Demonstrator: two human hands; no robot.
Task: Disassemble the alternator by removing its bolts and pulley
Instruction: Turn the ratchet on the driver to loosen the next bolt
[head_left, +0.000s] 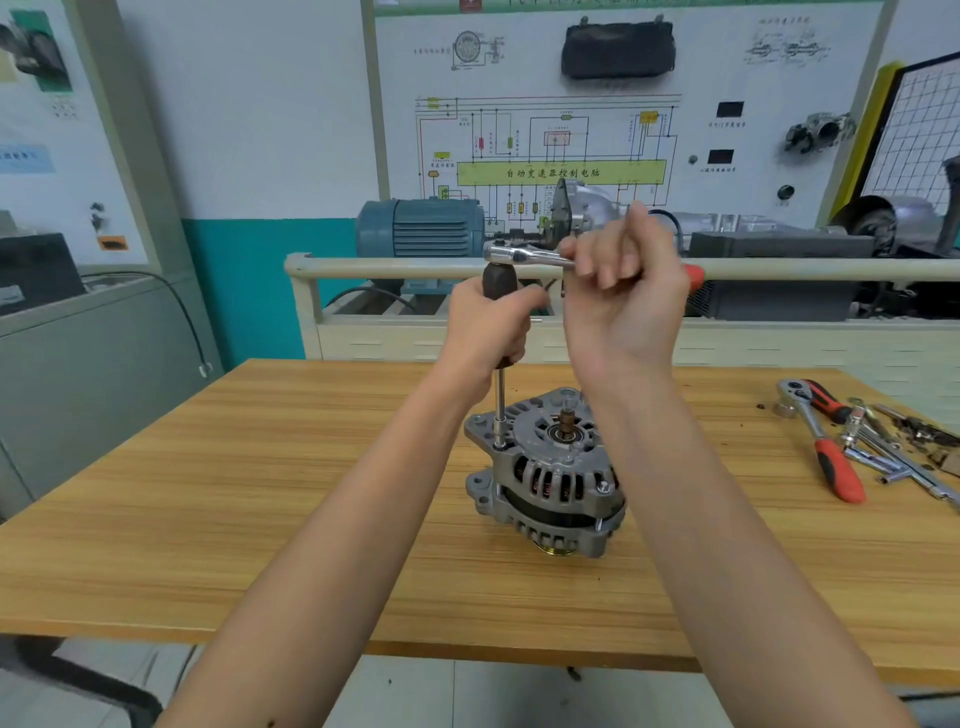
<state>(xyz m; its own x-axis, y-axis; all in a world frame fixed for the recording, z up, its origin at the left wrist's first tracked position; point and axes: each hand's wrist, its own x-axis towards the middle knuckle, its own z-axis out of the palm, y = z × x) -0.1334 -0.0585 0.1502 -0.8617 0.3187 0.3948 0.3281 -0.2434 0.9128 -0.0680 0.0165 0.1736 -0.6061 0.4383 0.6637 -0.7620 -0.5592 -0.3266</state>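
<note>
Wooden table filling the lower half, its near corners cut off at the frame edges. At centre, just right of the middle, alternator standing on end on the tabletop, pulley at 6 o'clock underneath and mostly hidden, only a brass-coloured sliver showing; shaft end pointing up, right flank partly covered by the right forearm. At 12 o'clock above the housing, left hand wrapped around the dark handle of an upright driver, the steel shank dropping to a bolt hole at the housing's 10 o'clock lug; tip hidden inside the lug. Just to the right and higher, right hand curled round the handle of a chrome ratchet lying level across the driver's top; grip blurred, red handle end poking out past the palm at 3 o'clock. At the table's 3 o'clock edge, spare red-handled ratchet beside a heap of sockets and extension bars, cut off at the frame and too tangled to count. Through-bolt head at the housing's 4 o'clock.
</note>
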